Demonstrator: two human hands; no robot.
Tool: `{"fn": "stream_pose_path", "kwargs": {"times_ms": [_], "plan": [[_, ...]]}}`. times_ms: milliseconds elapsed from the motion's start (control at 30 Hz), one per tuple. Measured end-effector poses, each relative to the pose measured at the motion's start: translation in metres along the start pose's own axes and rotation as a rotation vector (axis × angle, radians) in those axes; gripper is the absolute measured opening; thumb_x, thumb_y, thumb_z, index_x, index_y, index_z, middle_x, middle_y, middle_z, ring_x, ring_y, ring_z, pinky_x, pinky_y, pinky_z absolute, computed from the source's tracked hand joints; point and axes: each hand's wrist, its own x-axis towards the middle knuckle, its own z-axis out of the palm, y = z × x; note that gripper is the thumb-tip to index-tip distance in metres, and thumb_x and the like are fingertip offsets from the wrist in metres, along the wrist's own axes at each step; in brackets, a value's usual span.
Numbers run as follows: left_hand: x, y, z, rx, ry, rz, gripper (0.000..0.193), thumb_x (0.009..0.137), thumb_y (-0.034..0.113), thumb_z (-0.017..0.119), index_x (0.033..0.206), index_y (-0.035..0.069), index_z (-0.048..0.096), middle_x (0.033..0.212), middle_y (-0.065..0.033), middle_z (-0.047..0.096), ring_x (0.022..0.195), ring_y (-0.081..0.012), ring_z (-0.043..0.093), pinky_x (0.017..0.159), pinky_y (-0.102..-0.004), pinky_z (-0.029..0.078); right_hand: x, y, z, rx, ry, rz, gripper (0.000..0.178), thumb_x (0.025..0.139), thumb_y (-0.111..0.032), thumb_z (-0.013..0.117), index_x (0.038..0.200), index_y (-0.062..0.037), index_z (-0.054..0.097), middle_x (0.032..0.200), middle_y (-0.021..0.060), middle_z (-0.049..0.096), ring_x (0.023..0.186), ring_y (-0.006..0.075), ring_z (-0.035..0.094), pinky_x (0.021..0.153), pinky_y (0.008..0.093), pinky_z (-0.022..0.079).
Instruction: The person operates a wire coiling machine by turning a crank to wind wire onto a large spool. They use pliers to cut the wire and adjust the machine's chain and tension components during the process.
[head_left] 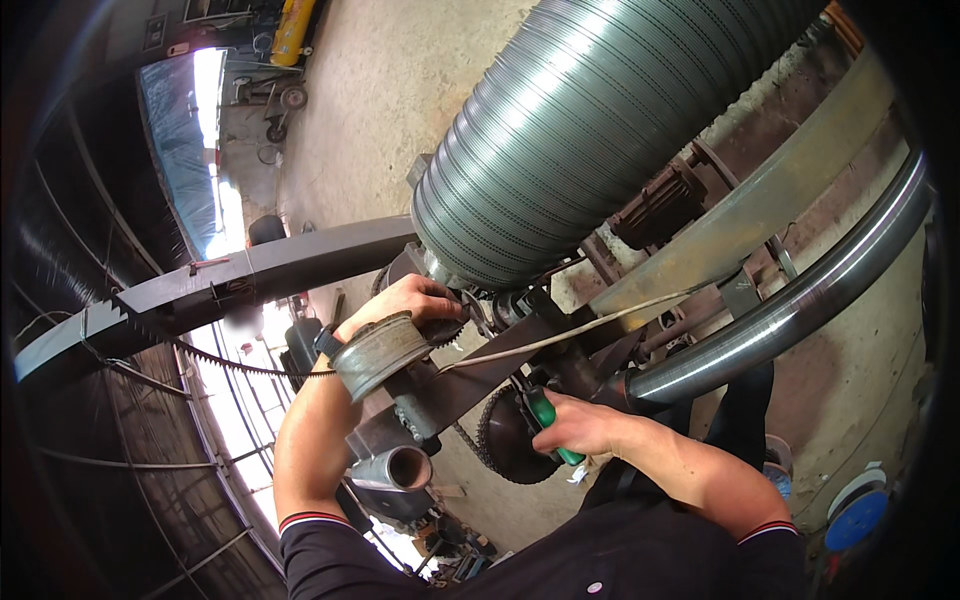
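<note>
Presently holding a green-handled tool (541, 408) in the right hand (583, 428) — with grip wrapped around it, perhaps for better control — just beside the dark toothed wheel (507, 442). Also curling the left hand (415, 300) near the ribbed metal roller (560, 150), possibly for steadying; cannot tell whether pinching anything.

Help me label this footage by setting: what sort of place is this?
Probably a metalworking or repair workshop: there's a large ridged silver metal cylinder, a round dark toothed metal wheel, and a green-handled tool in the person's right hand.
</note>
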Motion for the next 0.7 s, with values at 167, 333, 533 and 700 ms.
{"fn": "stream_pose_path", "kwargs": {"times_ms": [167,333,533,700], "plan": [[0.004,-0.003,0.005,-0.039,0.019,-0.015,0.035,0.080,0.000,0.067,0.114,0.003,0.074,0.100,-0.0177,0.070,0.083,-0.0306,0.070,0.075,-0.0322,0.059,0.003,0.004,0.001,0.201,0.032,0.145,0.026,0.084,-0.027,0.068,0.105,-0.0134,0.073,0.137,0.0275,0.052,0.112,0.0363,0.060,0.094,0.0372,0.049],[0.002,-0.007,0.006,-0.006,0.055,0.091,0.033,0.079,-0.001,0.067,0.112,0.002,0.074,0.096,-0.0180,0.070,0.081,-0.0313,0.070,0.074,-0.0323,0.059,0.007,0.012,0.004,0.134,0.072,0.069,0.058,0.079,-0.027,0.072,0.127,0.0007,0.057,0.107,0.0205,0.067,0.097,0.0283,0.065,0.084,0.0357,0.050],[0.000,-0.004,0.008,-0.043,0.069,0.046,0.031,0.078,-0.003,0.069,0.108,0.001,0.074,0.092,-0.0179,0.069,0.080,-0.0322,0.070,0.072,-0.0343,0.059,0.005,0.006,0.005,0.257,0.114,0.003,0.050,0.078,-0.020,0.072,0.119,0.0024,0.055,0.090,0.0124,0.066,0.082,0.0213,0.064,0.074,0.0327,0.051],[0.008,-0.009,0.013,-0.013,0.114,0.151,0.027,0.080,-0.001,0.070,0.106,0.000,0.073,0.090,-0.0182,0.070,0.080,-0.0344,0.070,0.072,-0.0369,0.059,0.000,-0.001,0.012,0.757,0.111,0.097,0.042,0.079,-0.011,0.072,0.115,-0.0018,0.054,0.081,0.0045,0.060,0.069,0.0139,0.061,0.060,0.0294,0.051]]}}
